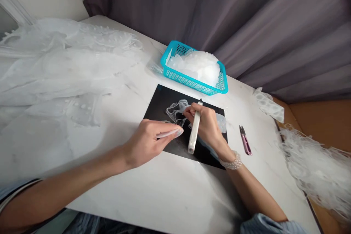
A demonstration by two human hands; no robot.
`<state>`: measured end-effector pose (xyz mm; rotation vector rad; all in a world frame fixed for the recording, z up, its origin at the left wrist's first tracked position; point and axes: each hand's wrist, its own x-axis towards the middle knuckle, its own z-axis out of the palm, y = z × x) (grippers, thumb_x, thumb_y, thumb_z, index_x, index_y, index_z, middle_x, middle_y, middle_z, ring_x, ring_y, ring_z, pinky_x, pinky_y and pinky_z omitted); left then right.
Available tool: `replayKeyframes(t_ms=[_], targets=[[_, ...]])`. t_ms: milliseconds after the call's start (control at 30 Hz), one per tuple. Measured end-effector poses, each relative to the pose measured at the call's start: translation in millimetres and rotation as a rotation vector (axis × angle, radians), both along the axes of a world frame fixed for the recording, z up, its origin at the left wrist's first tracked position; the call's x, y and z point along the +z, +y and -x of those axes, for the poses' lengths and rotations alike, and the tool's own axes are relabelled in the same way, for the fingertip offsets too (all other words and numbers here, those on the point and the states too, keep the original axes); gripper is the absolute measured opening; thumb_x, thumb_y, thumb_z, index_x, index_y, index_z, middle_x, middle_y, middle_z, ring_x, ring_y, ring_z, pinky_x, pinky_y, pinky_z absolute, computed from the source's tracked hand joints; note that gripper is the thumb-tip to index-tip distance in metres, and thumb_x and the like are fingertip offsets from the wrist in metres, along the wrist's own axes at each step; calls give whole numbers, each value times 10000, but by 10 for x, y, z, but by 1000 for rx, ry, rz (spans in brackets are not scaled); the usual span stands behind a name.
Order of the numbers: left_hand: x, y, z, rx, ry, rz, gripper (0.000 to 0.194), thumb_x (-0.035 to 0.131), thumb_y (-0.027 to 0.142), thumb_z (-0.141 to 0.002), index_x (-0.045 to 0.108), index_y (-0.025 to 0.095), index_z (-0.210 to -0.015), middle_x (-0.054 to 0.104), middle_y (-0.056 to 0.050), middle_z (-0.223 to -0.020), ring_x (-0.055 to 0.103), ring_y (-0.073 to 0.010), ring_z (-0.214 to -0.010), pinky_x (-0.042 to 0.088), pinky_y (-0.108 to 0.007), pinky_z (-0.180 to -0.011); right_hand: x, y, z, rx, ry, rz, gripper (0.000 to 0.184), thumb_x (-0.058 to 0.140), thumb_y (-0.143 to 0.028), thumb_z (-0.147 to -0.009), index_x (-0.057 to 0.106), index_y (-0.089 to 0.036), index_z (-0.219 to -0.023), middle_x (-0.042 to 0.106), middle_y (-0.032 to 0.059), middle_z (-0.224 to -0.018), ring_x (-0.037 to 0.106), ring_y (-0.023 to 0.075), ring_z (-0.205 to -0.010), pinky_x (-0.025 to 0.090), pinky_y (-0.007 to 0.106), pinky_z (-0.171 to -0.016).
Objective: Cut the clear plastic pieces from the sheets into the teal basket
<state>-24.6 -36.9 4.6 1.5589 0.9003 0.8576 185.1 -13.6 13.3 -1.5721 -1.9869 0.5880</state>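
Note:
A black mat lies on the white marble table. On it rests a thin translucent white lace-like piece. My left hand is curled, its fingers pinching the near edge of that piece against the mat. My right hand, a bead bracelet at its wrist, is closed round a white pen-like cutting tool whose tip points at the far side of the piece.
A turquoise basket of white translucent pieces stands behind the mat. Small pink snips lie right of the mat. White tulle covers the table's left; white scraps pile at the right edge. Grey curtain behind.

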Motion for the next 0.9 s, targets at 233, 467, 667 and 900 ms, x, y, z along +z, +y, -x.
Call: replayKeyframes(t_ms=[233,467,667,900], targets=[[181,61,20,-136,-291,460,309,643,340,-914,699,191,-1179,782,-41,-992,727,-163,-930,575,-249,-856,256,-107,-71,-103,134,0,384,625,-327,-887,341,-220,-651,742,79,-992,647,199,-791,454,322,-704],[123,71,33,-132,-342,436,354,667,335,-908,655,322,-1261,748,4,-1134,698,-162,-1035,540,-235,-906,437,-352,141,65,599,276,518,721,-267,-833,269,-215,-585,745,46,-865,660,186,-768,511,314,-699],[76,94,43,-196,-500,584,326,652,325,-918,668,296,-1243,724,-32,-1195,683,-208,-1074,571,-312,-873,347,-361,176,29,788,267,556,761,-213,-800,261,-205,-556,727,29,-793,648,171,-727,518,322,-718],[80,93,13,-192,-562,718,304,657,316,-901,705,244,-1192,718,-82,-1196,665,-255,-1098,562,-374,-880,324,-350,177,-11,836,275,580,792,-235,-770,262,-204,-536,730,25,-783,646,175,-709,525,323,-666]])
